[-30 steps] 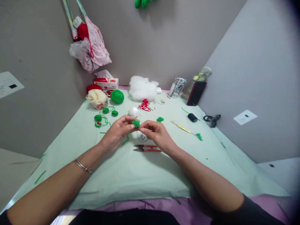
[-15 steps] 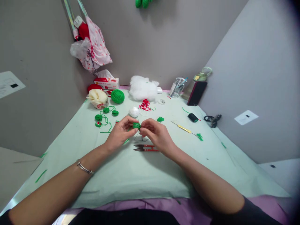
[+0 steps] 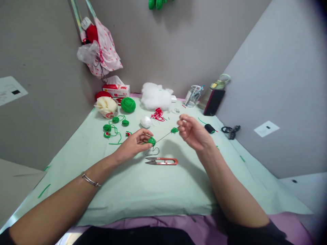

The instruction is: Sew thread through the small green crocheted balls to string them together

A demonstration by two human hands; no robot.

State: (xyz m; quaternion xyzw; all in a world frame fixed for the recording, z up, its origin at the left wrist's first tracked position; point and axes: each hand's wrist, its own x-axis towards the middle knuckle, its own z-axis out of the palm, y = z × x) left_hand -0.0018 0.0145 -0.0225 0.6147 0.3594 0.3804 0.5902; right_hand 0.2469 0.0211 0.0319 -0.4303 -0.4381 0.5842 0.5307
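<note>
My left hand (image 3: 133, 144) pinches a small green crocheted piece (image 3: 151, 141) between thumb and fingers. A dark thread (image 3: 165, 137) runs taut from that piece up to my right hand (image 3: 193, 131), which is raised to the right with its fingers closed on the thread. Whether a needle is also in those fingers I cannot make out. A slack loop of the same thread hangs below the green piece. Just under it lie thread snips (image 3: 161, 161) with orange handles, blades to the left. A small green yarn bit (image 3: 174, 130) rests by my right fingers.
Small green crocheted balls (image 3: 107, 128), a green yarn ball (image 3: 128, 105) and a tissue box (image 3: 116, 90) stand at the left. White stuffing (image 3: 156, 97) and red yarn (image 3: 158, 115) lie at the back. A black thread spool (image 3: 209, 128), phone (image 3: 214, 102) and cup (image 3: 193, 96) are at the right.
My right hand has moved away up and to the right, drawing the thread taut from the green piece. My left hand still holds the piece, and the snips' handles are now uncovered.
</note>
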